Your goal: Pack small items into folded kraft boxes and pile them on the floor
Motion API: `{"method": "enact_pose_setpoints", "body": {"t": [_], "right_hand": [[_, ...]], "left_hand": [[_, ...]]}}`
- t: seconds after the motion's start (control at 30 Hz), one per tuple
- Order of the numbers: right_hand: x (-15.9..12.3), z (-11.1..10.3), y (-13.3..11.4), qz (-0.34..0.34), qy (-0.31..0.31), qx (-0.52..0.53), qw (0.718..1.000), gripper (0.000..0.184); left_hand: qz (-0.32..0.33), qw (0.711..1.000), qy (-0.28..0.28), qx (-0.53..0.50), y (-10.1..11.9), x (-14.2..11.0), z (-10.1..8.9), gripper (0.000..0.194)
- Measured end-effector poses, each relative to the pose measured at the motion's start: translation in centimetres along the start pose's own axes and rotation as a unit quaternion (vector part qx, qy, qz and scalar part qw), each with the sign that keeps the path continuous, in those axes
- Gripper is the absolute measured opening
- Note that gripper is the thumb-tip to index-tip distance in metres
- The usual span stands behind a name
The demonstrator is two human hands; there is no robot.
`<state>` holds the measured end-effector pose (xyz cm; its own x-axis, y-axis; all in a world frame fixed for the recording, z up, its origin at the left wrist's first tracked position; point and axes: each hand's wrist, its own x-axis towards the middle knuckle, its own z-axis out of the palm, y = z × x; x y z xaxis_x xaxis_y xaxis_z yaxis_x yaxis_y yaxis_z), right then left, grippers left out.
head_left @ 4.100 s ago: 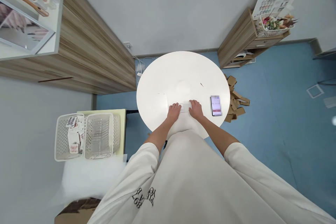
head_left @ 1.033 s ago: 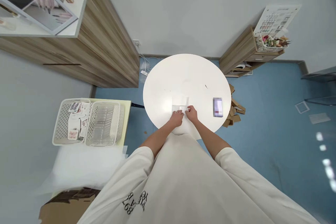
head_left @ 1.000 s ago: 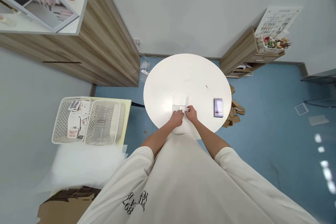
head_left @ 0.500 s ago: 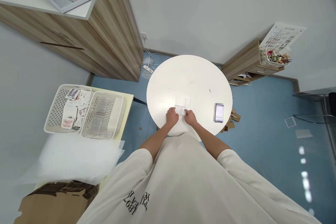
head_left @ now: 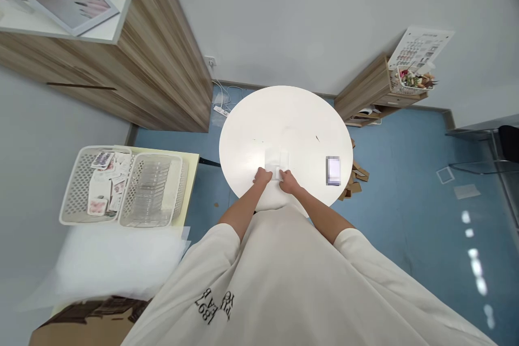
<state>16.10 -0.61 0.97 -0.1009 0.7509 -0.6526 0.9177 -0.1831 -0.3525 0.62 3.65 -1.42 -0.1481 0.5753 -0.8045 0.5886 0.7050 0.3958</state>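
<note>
Reaches out and down from white cloth short sleeves [head_left: 351, 235], with 2 bare hands set close together over the near part of a smooth, rounded white surface [head_left: 295, 108]. Touches, with the curled left grip [head_left: 263, 175], the near left edge of a flat, pale, partly see-through sheet-like piece [head_left: 272, 158]. Meets the same piece at its near right with the right grip [head_left: 287, 181], bunched at the fingertips beside a small white patch [head_left: 277, 174]. Cannot tell, at this size, whether pinched or merely pressing, on either side.

Turns, by judgement, on this: lying between the 2 grips but mostly beyond, away from the body. Seems longer in that outward direction than across, though hard to settle with white edges fading into white. Reached about equally from left and right.

Farther right, well apart from the fingers, carries a dark-edged rectangular phone [head_left: 333, 171] with a pixelated screen. Off to the left, on a pale yellow surface [head_left: 194, 159], holds 2 white perforated plastic baskets [head_left: 73, 189]. Farthest, near the wall, includes a brown wood-grain cabinet [head_left: 367, 86] topped with multicoloured flowers [head_left: 416, 80].
</note>
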Motion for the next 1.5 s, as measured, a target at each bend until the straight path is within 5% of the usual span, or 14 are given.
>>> {"method": "enact_pose_setpoints", "body": {"t": [0.1, 0.33, 0.53, 1.0, 1.13, 1.33, 1.5], "right_hand": [[0.0, 0.0, 0.3, 0.001, -0.011, -0.002, 1.000, 0.075], [-0.4, 0.4, 0.5, -0.016, -0.004, -0.047, 0.999, 0.076], [-2.2, 1.9, 1.3, -0.062, 0.060, -0.058, 0.995, 0.070], [-4.0, 2.9, 3.4, -0.145, 0.077, -0.021, 0.986, 0.069], [-4.2, 2.8, 4.0, -0.172, 0.093, 0.019, 0.981, 0.063], [-3.7, 2.4, 3.7, -0.120, 0.094, 0.053, 0.987, 0.071], [-3.4, 2.1, 3.7, -0.116, 0.089, -0.026, 0.989, 0.056]], "left_hand": [[0.024, 1.000, 0.002, -0.008, -0.2, 0.3, 0.1, 0.024], [0.064, 0.997, 0.026, -0.036, -0.2, -0.2, 0.3, 0.036], [0.140, 0.990, -0.021, 0.028, 1.2, -0.8, 1.2, 0.017], [0.184, 0.972, -0.010, 0.143, 2.6, -1.1, 3.9, 0.024], [0.192, 0.975, -0.047, 0.103, 2.4, -1.2, 3.5, 0.023], [0.185, 0.975, -0.096, 0.081, 2.5, -1.6, 2.8, 0.036], [0.290, 0.939, -0.026, 0.184, 2.0, -3.0, 2.3, 0.044]]}}
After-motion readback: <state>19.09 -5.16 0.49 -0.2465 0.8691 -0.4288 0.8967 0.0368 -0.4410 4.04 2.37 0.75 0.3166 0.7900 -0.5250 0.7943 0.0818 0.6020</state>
